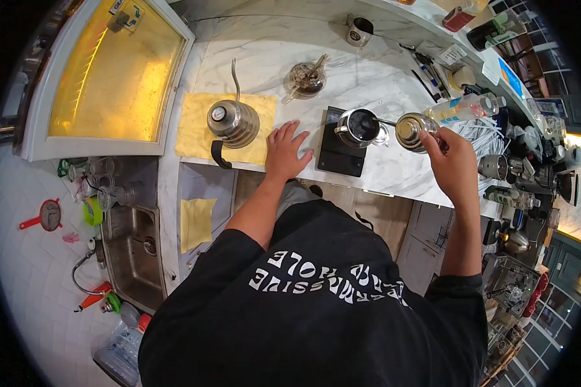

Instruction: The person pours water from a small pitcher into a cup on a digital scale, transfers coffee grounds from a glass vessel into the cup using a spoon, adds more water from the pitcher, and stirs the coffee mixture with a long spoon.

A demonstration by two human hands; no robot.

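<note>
My right hand (448, 153) is closed at the side of a small shiny metal pot (412, 131), holding it above the counter. A thin dark line, either a spout or a stream, runs from this pot to a steel cup (350, 138) with dark contents. The cup stands on a flat black scale (339, 162). My left hand (286, 151) lies flat at the counter's front edge, fingers spread, holding nothing. Left of it, a gooseneck kettle (242, 124) with a dial on its lid rests on a yellow cloth (188, 132). Behind is a glass pot (307, 80).
A dark-rimmed metal pitcher (360, 31) stands at the back. Clear bottles (461, 108) and a pile of white straws (483, 138) lie on the right. A yellow-lit glass door (113, 77) is at the left, with a sink (134, 258) below it.
</note>
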